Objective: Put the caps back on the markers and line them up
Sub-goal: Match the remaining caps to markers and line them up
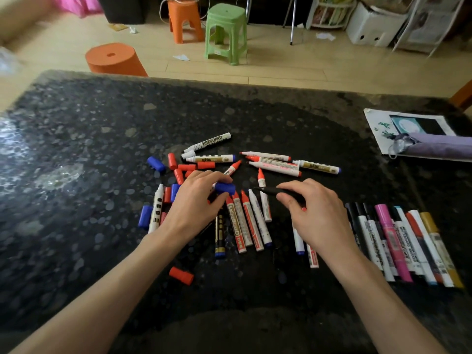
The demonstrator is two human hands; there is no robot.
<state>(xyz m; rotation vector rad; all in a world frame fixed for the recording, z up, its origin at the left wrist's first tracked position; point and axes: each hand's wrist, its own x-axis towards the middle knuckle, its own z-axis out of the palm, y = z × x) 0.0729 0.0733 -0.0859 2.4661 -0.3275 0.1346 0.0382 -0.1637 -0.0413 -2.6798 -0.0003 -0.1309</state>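
The left hand point(196, 200) pinches a blue cap point(224, 188). The right hand point(316, 213) grips a black marker point(270, 190) by its barrel, centre frame. Both look like light, stiff, smooth plastic that would roll easily. Loose red caps point(187, 167) and open markers lie around them. A capped row point(408, 241) sits at right on the glossy speckled desk point(76, 149).

Table point(76, 139) looks like dark speckled stone, polished, with glare all over the left side. Markers point(252, 223) are smooth plastic barrels with shiny printed labels. Blue cap point(224, 188) and red cap point(181, 275) are plastic too. The slim black marker point(270, 190) looks matt. Green stool point(226, 31) is moulded plastic and the floor point(281, 67) is wood-look planks. There's a purple bundle point(439, 146) in cloth, and a printed sheet point(378, 129) in paper.
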